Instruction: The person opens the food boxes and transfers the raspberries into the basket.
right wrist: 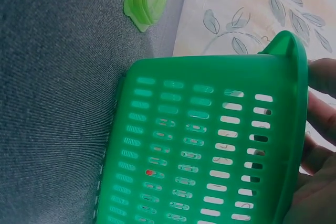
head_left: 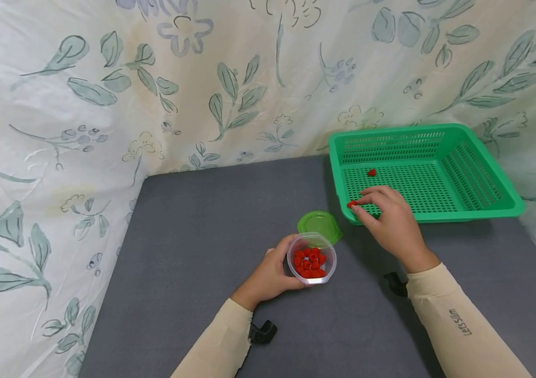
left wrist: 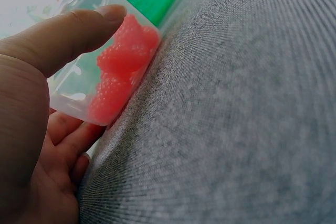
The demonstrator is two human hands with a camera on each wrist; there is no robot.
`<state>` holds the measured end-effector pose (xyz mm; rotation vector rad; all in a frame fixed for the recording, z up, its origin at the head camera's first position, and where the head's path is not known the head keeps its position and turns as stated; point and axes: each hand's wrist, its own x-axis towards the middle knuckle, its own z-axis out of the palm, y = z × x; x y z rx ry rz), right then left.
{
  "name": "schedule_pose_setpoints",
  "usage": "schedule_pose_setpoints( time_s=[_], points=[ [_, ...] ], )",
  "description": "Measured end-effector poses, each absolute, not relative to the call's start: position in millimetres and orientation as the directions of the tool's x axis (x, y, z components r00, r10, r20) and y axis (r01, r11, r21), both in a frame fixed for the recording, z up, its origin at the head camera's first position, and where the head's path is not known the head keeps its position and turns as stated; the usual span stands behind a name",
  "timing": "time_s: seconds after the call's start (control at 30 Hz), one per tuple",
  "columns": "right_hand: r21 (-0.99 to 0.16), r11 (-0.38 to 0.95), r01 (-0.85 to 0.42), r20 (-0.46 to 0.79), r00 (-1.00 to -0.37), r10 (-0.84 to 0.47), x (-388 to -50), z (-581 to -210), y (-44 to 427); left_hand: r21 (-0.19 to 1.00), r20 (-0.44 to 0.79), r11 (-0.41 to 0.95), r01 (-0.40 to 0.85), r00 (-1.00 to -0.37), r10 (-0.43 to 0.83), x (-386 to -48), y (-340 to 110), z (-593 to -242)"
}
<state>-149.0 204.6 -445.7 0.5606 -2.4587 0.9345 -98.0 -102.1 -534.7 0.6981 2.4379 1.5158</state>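
Observation:
My left hand [head_left: 272,270] grips a clear plastic tub [head_left: 312,258] from its left side, thumb and fingers around the wall. Several red raspberries [head_left: 309,262] lie in the bottom of the tub, and they show through its side in the left wrist view. Over the near left corner of a green basket [head_left: 466,210], my right hand [head_left: 390,223] pinches one raspberry [head_left: 352,203] between thumb and fingertips. Another raspberry [head_left: 371,172] rests on the basket floor. In the right wrist view the basket's slotted wall [right wrist: 210,66] hides most of what is inside.
Just behind the tub, a green lid [head_left: 319,226] lies flat on the grey tabletop [head_left: 211,220]. A floral-patterned cloth [head_left: 230,68] hangs along the back and left of the table, close behind the basket.

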Motion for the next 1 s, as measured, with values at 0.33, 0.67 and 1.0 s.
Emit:
schedule_pose_setpoints(
  time_s=[0.33, 0.67, 1.0],
  points=[
    [-0.528, 0.671, -0.521, 0.537, -0.817, -0.212, -147.5, -445.1, 205.9, 0.887, 0.056, 0.382, 0.258, -0.883, 0.466, -96.7, -101.5, -534.0],
    [-0.539, 0.669, -0.511, 0.533, -0.822, -0.199, -146.9, -445.5, 207.4, 0.882, 0.067, 0.382, 0.276, -0.877, 0.476, -97.5, -101.7, -534.0],
    [-0.544, 0.646, -0.536, 0.542, -0.812, -0.217, -145.9, -445.4, 209.1, 0.881, 0.072, 0.382, 0.279, -0.878, 0.474, -96.3, -100.7, -533.4]
  ],
)
